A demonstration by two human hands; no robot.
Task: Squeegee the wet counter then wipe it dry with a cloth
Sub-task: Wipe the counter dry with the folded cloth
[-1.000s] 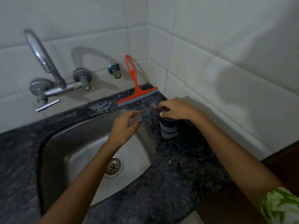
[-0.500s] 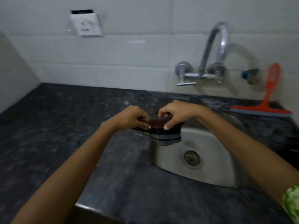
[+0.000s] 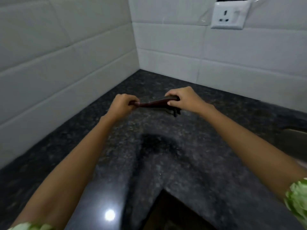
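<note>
Both hands (image 3: 123,105) pinch blurred cloth (image 3: 156,103)

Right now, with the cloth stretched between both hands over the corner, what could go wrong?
1. The cloth is bunched into a narrow strip between the left hand and right hand; wiped like that, it would probably leave streaks on the counter.
2. The socket sits on the wall above this corner; flicked water might reach it.

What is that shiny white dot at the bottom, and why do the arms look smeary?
Head view: the dot is lamp glare on the polished counter; the near forearms and tiles are motion-blurred; both hands, left and right, grip the cloth, which casts a dark shadow.
</note>
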